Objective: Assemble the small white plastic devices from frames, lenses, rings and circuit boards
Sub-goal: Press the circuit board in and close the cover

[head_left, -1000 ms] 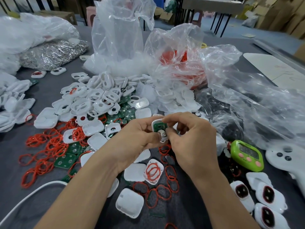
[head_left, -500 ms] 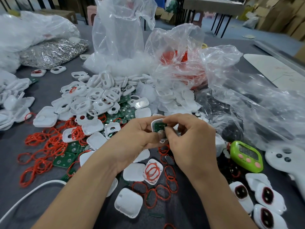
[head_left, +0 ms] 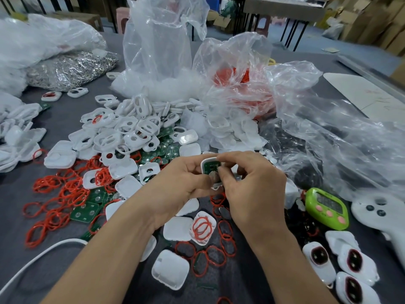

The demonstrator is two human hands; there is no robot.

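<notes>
White frames [head_left: 131,132] piled behind, red rings [head_left: 65,191] around, left hand [head_left: 175,185] and right hand [head_left: 252,189] fingers [head_left: 230,158] pinching device [head_left: 210,166]

Centre: device [head_left: 210,168] held betw. L hand [head_left: 175,185] & R hand [head_left: 252,189], over table [head_left: 13,238].
Behind-L: frame pile [head_left: 122,132].
L: rings [head_left: 61,191].
R: timer [head_left: 326,207].
Front-R: done units [head_left: 350,266].

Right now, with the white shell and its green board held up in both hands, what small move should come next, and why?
Probably press the silver disc flat into the white shell with the right hand thumb, while the left hand steadies it. The green board sits inside the shell, and the disc lies just below it beside that thumb; whether it is fully seated is unclear.
</notes>
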